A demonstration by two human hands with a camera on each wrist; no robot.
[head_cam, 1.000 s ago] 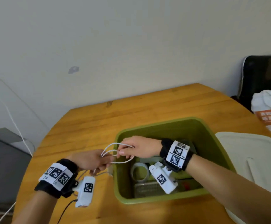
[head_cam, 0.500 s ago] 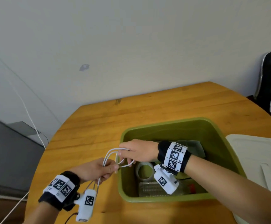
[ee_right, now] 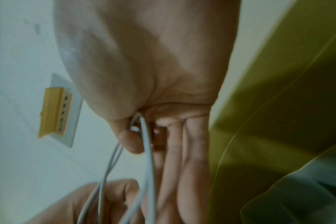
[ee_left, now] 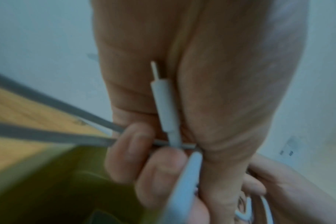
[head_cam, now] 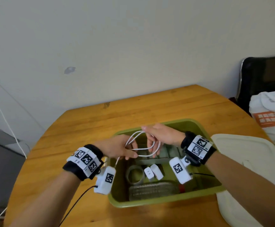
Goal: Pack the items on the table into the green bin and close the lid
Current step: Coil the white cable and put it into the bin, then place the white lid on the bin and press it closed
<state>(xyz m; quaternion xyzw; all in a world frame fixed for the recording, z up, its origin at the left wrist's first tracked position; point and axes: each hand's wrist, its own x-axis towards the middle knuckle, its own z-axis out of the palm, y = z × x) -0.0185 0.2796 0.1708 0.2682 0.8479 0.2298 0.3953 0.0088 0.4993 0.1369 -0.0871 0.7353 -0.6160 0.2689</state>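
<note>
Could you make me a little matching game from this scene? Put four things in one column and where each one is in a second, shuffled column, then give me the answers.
Things:
1. white cable
2. roll of tape
3. white lid
4. green bin

Places:
A. lying on the table to the right of the bin
B. held in loops between both hands, above the bin
C. standing open on the wooden table
D. lying inside the bin, beside two white chargers

Pairs: 1-B, 2-D, 3-A, 4-C
</note>
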